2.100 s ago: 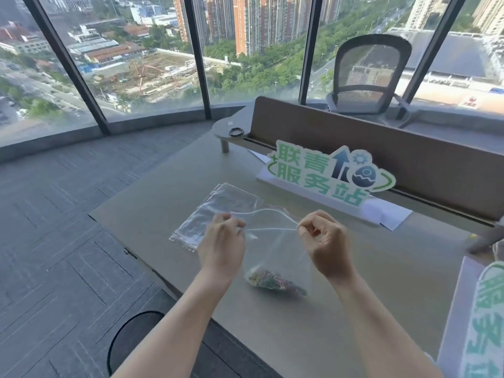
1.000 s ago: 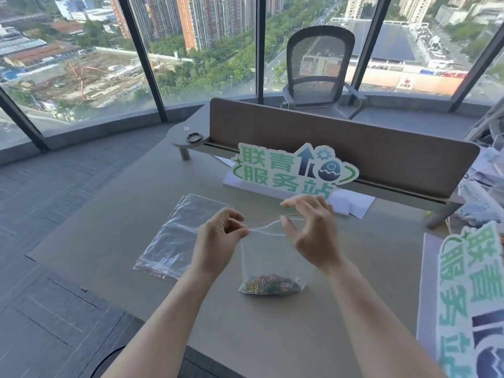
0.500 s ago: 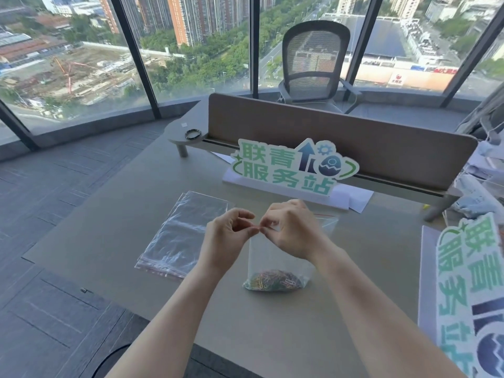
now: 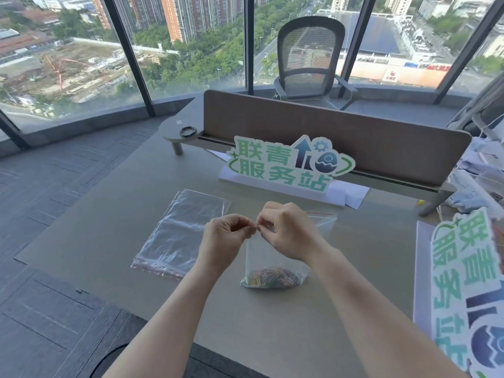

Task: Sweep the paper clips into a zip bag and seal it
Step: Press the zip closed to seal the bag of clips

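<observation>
Desk [image 4: 109, 227], both hands' grip (left hand [image 4: 223, 241], right hand [image 4: 289, 236]) pinching zip bag [image 4: 261, 257] top

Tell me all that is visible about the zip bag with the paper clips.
The zip bag is clear thin plastic with a red strip at its top edge. It stands upright on the table. Colourful paper clips lie heaped at its bottom. The left hand and right hand pinch its top edge.

Both hands' grip [image 4: 256, 227] meets at the zip bag [image 4: 261, 257] top, paper clips [image 4: 272, 278] in it below; spare bags [image 4: 182, 230] lie left on the bench [image 4: 114, 214], a sign [image 4: 289, 165] behind.
</observation>
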